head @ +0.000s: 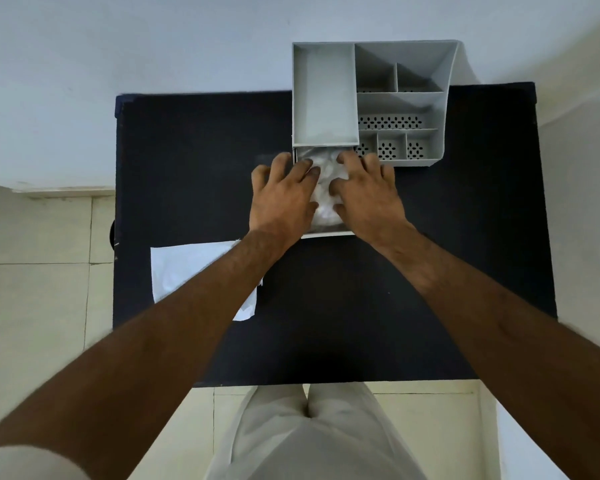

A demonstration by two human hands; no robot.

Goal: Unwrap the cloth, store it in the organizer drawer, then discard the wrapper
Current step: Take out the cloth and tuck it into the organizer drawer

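A grey organizer (400, 98) stands at the far edge of the black table, its drawer (329, 233) pulled out toward me. A crumpled white cloth (324, 188) lies inside the drawer. My left hand (281, 195) and my right hand (366, 192) both rest palm-down on the cloth, fingers spread, pressing it from either side. Most of the cloth is hidden under my hands. The flat white wrapper (191, 271) lies on the table to the near left, partly under my left forearm.
The black table (465, 237) fills the middle of the view, with pale floor tiles (39, 289) around it and a wall behind. The organizer's top has several open compartments, some perforated. My light trousers (309, 438) show below the near edge.
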